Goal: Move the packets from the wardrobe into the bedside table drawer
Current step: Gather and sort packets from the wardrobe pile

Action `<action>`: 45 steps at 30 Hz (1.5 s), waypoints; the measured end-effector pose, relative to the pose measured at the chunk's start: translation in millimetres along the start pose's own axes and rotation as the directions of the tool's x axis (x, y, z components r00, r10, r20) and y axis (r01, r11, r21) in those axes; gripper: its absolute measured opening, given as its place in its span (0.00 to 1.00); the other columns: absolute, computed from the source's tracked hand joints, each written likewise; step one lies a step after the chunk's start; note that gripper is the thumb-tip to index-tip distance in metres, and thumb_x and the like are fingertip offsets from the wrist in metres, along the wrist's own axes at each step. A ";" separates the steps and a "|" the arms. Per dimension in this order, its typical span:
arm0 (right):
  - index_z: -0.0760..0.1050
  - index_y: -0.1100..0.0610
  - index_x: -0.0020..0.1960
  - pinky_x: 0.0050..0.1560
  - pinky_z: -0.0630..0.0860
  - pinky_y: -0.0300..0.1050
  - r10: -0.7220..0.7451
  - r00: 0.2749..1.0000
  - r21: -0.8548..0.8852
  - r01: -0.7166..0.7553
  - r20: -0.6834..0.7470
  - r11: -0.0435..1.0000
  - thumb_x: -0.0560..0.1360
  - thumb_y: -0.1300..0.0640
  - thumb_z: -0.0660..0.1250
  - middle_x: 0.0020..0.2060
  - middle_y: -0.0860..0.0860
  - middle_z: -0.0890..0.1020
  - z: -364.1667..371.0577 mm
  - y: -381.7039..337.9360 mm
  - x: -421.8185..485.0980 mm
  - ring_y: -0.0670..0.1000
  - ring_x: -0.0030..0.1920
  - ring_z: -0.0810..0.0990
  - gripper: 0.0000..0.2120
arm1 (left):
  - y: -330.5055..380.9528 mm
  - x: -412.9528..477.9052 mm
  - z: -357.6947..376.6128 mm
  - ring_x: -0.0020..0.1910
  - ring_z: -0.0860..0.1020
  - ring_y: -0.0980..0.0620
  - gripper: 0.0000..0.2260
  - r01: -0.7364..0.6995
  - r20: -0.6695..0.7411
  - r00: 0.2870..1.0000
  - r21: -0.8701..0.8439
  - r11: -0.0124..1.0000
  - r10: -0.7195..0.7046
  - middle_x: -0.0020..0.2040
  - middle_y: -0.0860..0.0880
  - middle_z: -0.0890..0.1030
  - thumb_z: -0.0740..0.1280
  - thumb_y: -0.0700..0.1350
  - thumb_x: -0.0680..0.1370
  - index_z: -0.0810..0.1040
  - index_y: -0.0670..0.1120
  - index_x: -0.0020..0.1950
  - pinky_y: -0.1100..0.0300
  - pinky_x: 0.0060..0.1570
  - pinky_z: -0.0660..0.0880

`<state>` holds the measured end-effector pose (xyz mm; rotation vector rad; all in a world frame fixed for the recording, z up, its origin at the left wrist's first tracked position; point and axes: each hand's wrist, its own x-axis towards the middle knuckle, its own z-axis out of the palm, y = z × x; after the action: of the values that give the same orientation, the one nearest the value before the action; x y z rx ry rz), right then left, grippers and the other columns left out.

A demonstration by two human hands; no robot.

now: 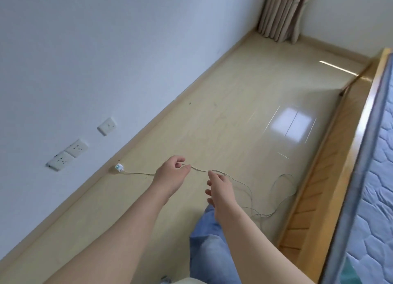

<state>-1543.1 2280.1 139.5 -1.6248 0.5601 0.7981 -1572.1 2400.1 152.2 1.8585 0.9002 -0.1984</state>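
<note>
Floor point(212, 124): left hand point(172, 175) pinches cable point(201, 170); charger point(119, 168), bed point(378, 188) near.

Soft, even daylight fills the room; a bright window reflection glares on the glossy pale wooden floor point(290, 124). Edges look bent and slightly blurred.

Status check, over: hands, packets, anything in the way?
Left hand pinches cable. Right hand at same cable, grip unclear. Packets, wardrobe, drawer out of view. Cable trails across floor.
</note>
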 end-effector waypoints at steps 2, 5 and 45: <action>0.70 0.54 0.53 0.47 0.70 0.44 0.003 1.000 0.054 -0.004 0.014 0.999 0.79 0.50 0.59 0.41 0.47 0.74 -6.6 -39.5 34.4 0.51 0.49 0.75 0.08 | 36.9 42.2 8.9 0.55 0.72 0.53 0.15 -0.029 0.008 1.000 0.017 0.999 0.029 0.59 0.50 0.74 0.64 0.49 0.78 0.73 0.50 0.64 0.61 0.53 0.67; 0.69 0.54 0.51 0.37 0.67 0.41 -0.025 1.000 0.118 0.024 0.004 0.993 0.80 0.51 0.59 0.36 0.48 0.72 -26.0 -112.5 80.2 0.48 0.37 0.71 0.07 | 99.6 97.4 28.1 0.55 0.72 0.53 0.15 -0.048 0.031 0.998 0.034 0.998 0.047 0.59 0.50 0.74 0.63 0.49 0.78 0.73 0.51 0.65 0.61 0.52 0.66; 0.70 0.56 0.52 0.43 0.68 0.43 0.130 0.895 0.541 0.137 -0.427 0.830 0.79 0.54 0.58 0.38 0.50 0.72 -407.8 -780.8 661.9 0.51 0.42 0.71 0.06 | 830.5 716.3 444.5 0.58 0.75 0.47 0.13 -0.296 0.485 0.850 0.115 0.948 0.206 0.56 0.49 0.75 0.62 0.47 0.79 0.73 0.49 0.63 0.56 0.53 0.69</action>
<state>-459.7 2083.5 179.9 -1.2414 1.0178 0.1938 -404.8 2207.8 181.0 1.9573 0.3038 -0.5582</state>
